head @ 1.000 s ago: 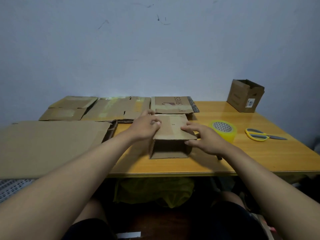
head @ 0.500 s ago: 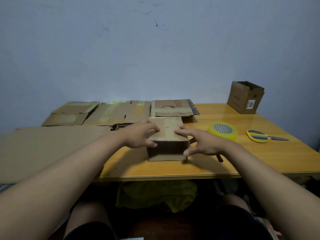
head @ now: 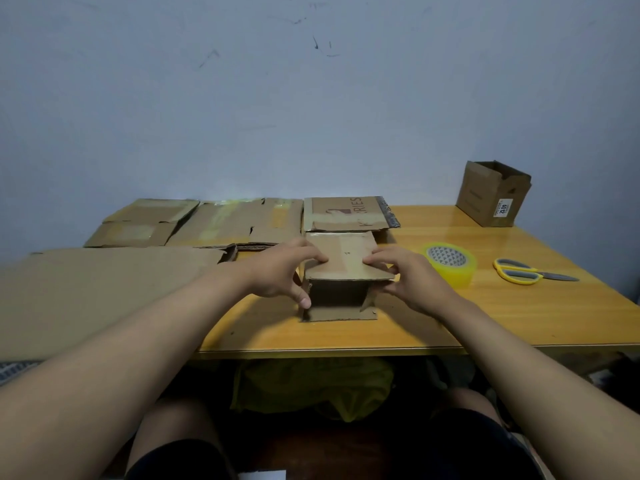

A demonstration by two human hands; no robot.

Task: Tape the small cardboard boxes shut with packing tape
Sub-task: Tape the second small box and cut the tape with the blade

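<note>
A small brown cardboard box [head: 341,278] lies on its side near the front edge of the orange wooden table [head: 519,317], its open end facing the person. The left hand [head: 280,271] grips its left side — fingers on top, thumb down the edge. The right hand [head: 407,275] grips the right side likewise. A yellow roll of packing tape [head: 450,263] sits just beside it, with yellow-handled scissors [head: 526,271] farther right.

At frame centre the small cardboard box [head: 341,261] is plain brown, its open inside dark. The surface [head: 519,317] is glossy orange-yellow wood. Right of centre, the tape roll [head: 450,263] is translucent yellow, its core grey with a white triangle pattern. The scissors [head: 519,271] have yellow handles with grey inserts. The flattened cardboard [head: 239,221] at upper left is brown with yellowish tape streaks. The wall [head: 311,98] is pale blue-grey with dark scuffs.
</note>
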